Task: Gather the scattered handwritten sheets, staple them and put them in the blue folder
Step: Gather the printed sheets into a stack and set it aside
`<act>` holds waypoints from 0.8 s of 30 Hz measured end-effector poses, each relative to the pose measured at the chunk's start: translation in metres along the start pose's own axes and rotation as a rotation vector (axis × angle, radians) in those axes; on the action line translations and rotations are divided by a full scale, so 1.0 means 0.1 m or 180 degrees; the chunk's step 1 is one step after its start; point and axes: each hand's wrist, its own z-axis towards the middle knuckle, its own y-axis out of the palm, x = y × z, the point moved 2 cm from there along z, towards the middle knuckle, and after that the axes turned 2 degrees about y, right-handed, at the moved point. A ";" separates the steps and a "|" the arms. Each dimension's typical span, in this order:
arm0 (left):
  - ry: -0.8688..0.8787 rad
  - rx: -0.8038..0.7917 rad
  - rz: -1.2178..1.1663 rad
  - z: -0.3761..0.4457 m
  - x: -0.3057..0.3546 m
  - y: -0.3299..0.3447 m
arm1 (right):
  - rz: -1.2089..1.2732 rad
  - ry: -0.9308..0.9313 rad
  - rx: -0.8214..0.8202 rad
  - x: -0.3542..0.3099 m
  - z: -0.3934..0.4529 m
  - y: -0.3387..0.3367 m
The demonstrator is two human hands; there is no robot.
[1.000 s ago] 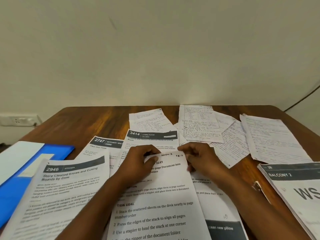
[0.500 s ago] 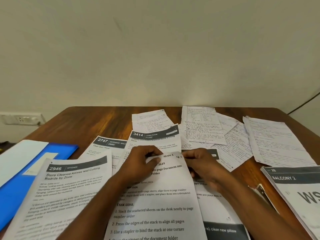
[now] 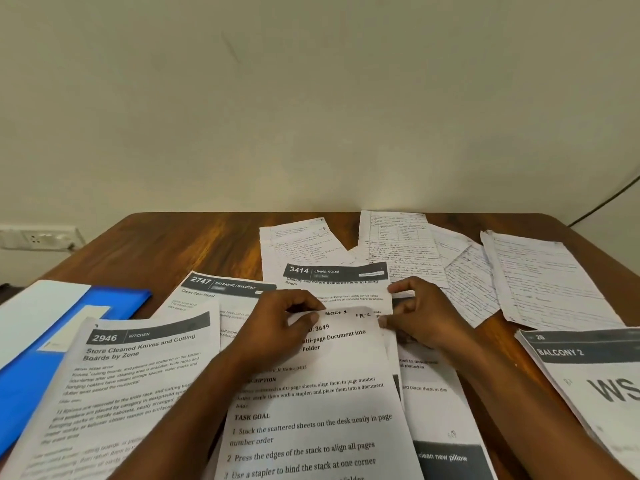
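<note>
Several handwritten sheets lie scattered at the far side of the wooden table: one at the middle (image 3: 298,245), one lined sheet (image 3: 401,247) beside it, a tilted one (image 3: 471,282) and a large one at the right (image 3: 543,278). The blue folder (image 3: 45,368) lies at the left edge, partly under printed pages. My left hand (image 3: 277,330) pinches the top left of a printed task sheet (image 3: 318,410). My right hand (image 3: 422,317) pinches the same sheet's top right corner. No stapler shows in view.
Printed sheets cover the near table: "2946 Kitchen" (image 3: 131,382), "2747" (image 3: 221,289), "3414 Living Room" (image 3: 339,282) and a "Balcony 2" stack (image 3: 588,375) at the right. A white sheet (image 3: 31,310) lies on the folder. A wall socket (image 3: 38,237) sits at the left.
Both hands have kept their pinch on the printed task sheet's top edge, shifting it slightly. The view has tilted a little, nothing else moved.
</note>
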 end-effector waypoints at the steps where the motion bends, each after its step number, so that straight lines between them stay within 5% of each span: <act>1: -0.0007 -0.0069 -0.0031 -0.01 0.01 0.00 | -0.0108 -0.0005 -0.0036 0.01 0.01 -0.06; 14: 0.0207 -0.0208 0.0157 -0.01 -0.01 0.03 | -0.0620 -0.0223 -0.0912 0.01 -0.09 -0.44; 19: 0.0169 -0.0242 0.0215 -0.01 -0.02 0.03 | -0.0269 -0.0182 -0.0763 0.09 -0.02 -0.35; 24: 0.0137 -0.0313 0.0250 -0.02 -0.03 0.04 | 0.0889 -0.0218 -0.0013 0.14 0.05 -0.09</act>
